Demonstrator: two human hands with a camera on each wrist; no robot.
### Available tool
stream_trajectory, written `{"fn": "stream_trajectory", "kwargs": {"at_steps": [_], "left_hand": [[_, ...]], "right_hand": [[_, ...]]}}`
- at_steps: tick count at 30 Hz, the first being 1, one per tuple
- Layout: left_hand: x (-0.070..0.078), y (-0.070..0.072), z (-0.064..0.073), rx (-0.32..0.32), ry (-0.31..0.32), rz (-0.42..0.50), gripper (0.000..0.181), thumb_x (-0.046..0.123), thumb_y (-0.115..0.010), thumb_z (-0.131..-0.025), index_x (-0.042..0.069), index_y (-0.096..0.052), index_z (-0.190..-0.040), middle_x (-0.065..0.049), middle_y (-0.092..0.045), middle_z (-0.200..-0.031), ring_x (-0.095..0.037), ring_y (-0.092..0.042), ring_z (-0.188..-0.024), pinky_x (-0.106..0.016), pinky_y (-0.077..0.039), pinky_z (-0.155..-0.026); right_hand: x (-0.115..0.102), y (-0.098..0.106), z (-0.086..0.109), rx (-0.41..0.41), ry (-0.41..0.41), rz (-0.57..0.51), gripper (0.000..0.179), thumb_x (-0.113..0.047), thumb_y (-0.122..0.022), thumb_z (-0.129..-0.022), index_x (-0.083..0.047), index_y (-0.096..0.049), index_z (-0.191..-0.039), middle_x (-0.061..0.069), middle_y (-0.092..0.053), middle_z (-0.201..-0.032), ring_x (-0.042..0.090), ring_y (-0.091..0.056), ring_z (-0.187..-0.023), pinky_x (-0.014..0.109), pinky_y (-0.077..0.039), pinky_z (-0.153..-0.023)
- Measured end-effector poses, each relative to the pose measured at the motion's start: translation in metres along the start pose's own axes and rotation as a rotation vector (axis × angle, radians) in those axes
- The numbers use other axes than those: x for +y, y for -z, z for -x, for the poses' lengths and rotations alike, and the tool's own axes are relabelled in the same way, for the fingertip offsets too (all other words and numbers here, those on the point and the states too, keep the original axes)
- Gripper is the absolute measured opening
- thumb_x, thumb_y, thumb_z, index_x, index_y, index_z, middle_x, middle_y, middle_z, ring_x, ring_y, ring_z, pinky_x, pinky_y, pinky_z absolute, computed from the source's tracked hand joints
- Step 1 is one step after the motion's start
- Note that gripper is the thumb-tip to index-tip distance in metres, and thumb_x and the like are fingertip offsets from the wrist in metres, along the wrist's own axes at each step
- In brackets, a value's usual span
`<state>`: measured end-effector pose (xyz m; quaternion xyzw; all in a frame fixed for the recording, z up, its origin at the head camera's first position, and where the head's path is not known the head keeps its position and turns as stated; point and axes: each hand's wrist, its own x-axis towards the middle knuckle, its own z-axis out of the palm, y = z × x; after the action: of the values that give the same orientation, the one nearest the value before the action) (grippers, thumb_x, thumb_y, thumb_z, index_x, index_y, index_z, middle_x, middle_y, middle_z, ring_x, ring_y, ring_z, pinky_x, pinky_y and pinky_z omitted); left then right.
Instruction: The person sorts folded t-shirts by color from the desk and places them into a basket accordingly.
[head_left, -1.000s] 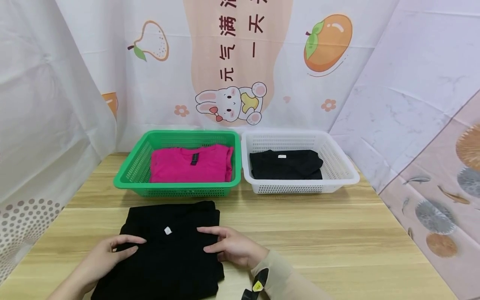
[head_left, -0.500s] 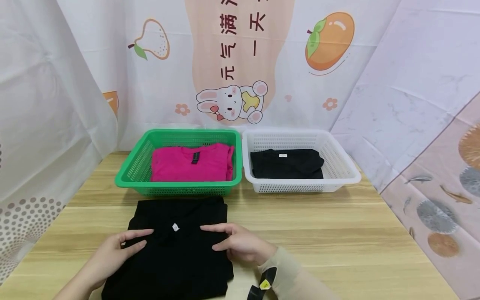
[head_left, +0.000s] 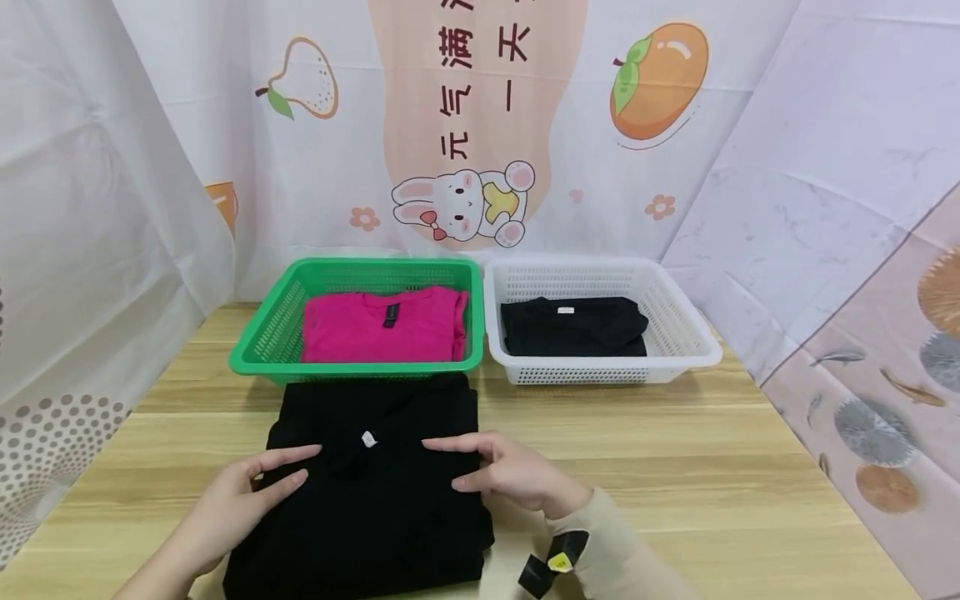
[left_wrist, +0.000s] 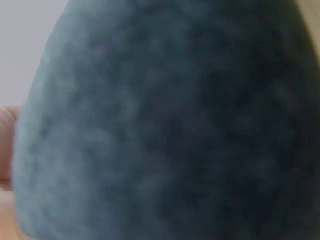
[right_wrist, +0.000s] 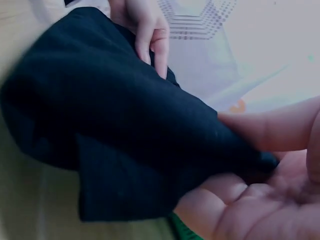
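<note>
A folded black shirt (head_left: 367,500) with a small white neck label (head_left: 368,438) lies between my hands in the head view. My left hand (head_left: 243,496) grips its left side, thumb and index finger on top. On the opposite side my right hand (head_left: 517,475) holds the shirt. The right wrist view shows the black shirt (right_wrist: 120,100) pinched between that hand's thumb (right_wrist: 270,127) above and curled fingers (right_wrist: 210,205) below. Blurred dark cloth (left_wrist: 165,125) fills most of the left wrist view, hiding most of the left hand.
A green basket (head_left: 251,333) holding a folded pink shirt (head_left: 382,329) stands just beyond the black shirt. To its right, a white basket (head_left: 686,333) contains another folded black shirt (head_left: 573,329). Printed curtains (head_left: 315,192) hang around the wooden table (head_left: 660,467).
Both hands have moved right and slightly away with the black shirt. Its far edge now overlaps the green basket's lower front in the head view. The baskets have stayed put.
</note>
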<state>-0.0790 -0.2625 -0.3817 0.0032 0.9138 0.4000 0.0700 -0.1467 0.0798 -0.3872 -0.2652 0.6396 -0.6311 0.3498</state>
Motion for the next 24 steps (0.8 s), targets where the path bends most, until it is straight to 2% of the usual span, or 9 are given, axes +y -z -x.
{"fn": "stream_trajectory", "kwargs": {"at_steps": [2,5,7,9,13,15,18,22,24], "left_hand": [[0.004,0.0,0.001,0.012,-0.018,0.01,0.039,0.035,-0.061,-0.098,0.021,-0.063,-0.135,-0.012,-0.054,-0.144,-0.037,-0.039,-0.137,-0.052,-0.042,-0.101],[0.01,-0.001,0.001,0.028,-0.03,0.033,0.039,0.035,-0.061,-0.098,0.023,-0.063,-0.135,-0.01,-0.055,-0.144,-0.036,-0.038,-0.138,-0.055,-0.04,-0.102],[0.014,-0.002,0.002,0.032,-0.033,0.044,0.038,0.036,-0.061,-0.098,0.024,-0.063,-0.134,-0.009,-0.055,-0.144,-0.036,-0.038,-0.138,-0.056,-0.04,-0.102],[0.018,-0.002,0.003,0.038,-0.034,0.033,0.037,0.037,-0.062,-0.098,0.026,-0.064,-0.133,-0.007,-0.056,-0.143,-0.034,-0.04,-0.137,-0.053,-0.041,-0.102],[0.026,-0.003,0.006,0.058,-0.044,0.001,0.035,0.037,-0.062,-0.097,0.03,-0.064,-0.132,-0.003,-0.058,-0.141,-0.016,-0.043,-0.134,-0.037,-0.044,-0.099],[0.029,-0.003,0.007,0.076,-0.056,-0.019,0.034,0.038,-0.062,-0.097,0.033,-0.064,-0.131,0.001,-0.06,-0.14,-0.003,-0.043,-0.129,-0.028,-0.044,-0.095],[0.036,-0.004,0.009,0.091,-0.075,-0.012,0.033,0.038,-0.062,-0.097,0.035,-0.065,-0.13,0.003,-0.06,-0.138,0.0,-0.043,-0.128,-0.029,-0.044,-0.095],[0.048,-0.006,0.008,0.105,-0.088,-0.003,0.032,0.039,-0.062,-0.097,0.037,-0.065,-0.129,0.004,-0.061,-0.138,-0.017,-0.046,-0.132,-0.035,-0.044,-0.097],[0.054,-0.007,0.007,0.115,-0.088,-0.004,0.032,0.041,-0.061,-0.097,0.038,-0.064,-0.129,0.005,-0.061,-0.138,-0.017,-0.048,-0.131,-0.026,-0.045,-0.094]], "right_hand": [[-0.003,0.003,0.004,-0.012,0.025,-0.011,0.059,0.008,-0.059,-0.088,0.0,-0.047,-0.145,0.01,-0.056,-0.14,-0.003,-0.038,-0.048,0.012,-0.041,-0.054],[-0.009,0.008,0.01,-0.022,0.06,-0.004,0.058,0.008,-0.059,-0.088,0.002,-0.047,-0.144,-0.006,-0.068,-0.109,-0.003,-0.048,-0.057,0.014,-0.049,-0.068],[-0.013,0.011,0.014,-0.038,0.089,0.009,0.056,0.008,-0.059,-0.089,0.004,-0.046,-0.144,-0.016,-0.066,-0.09,-0.002,-0.051,-0.063,0.016,-0.051,-0.075],[-0.017,0.013,0.017,-0.043,0.112,0.053,0.055,0.007,-0.059,-0.089,0.006,-0.047,-0.143,-0.021,-0.051,-0.065,-0.001,-0.039,-0.053,0.014,-0.046,-0.069],[-0.025,0.017,0.024,-0.06,0.148,0.142,0.052,0.006,-0.059,-0.09,0.008,-0.048,-0.141,-0.016,-0.021,-0.054,0.005,-0.02,-0.045,0.014,-0.033,-0.055],[-0.029,0.019,0.028,-0.06,0.154,0.179,0.051,0.005,-0.06,-0.09,0.008,-0.049,-0.14,-0.013,-0.019,-0.054,0.007,-0.018,-0.045,0.015,-0.028,-0.052],[-0.034,0.023,0.034,-0.052,0.16,0.218,0.05,0.004,-0.061,-0.09,0.006,-0.051,-0.139,-0.007,-0.016,-0.054,0.009,-0.018,-0.045,0.016,-0.028,-0.051],[-0.041,0.027,0.042,-0.019,0.172,0.241,0.049,0.003,-0.062,-0.09,0.004,-0.053,-0.139,0.0,-0.013,-0.054,0.01,-0.018,-0.044,0.015,-0.029,-0.052],[-0.043,0.03,0.046,0.0,0.192,0.245,0.049,0.003,-0.062,-0.09,0.005,-0.053,-0.138,0.002,-0.012,-0.055,0.01,-0.018,-0.044,0.016,-0.028,-0.049]]}}
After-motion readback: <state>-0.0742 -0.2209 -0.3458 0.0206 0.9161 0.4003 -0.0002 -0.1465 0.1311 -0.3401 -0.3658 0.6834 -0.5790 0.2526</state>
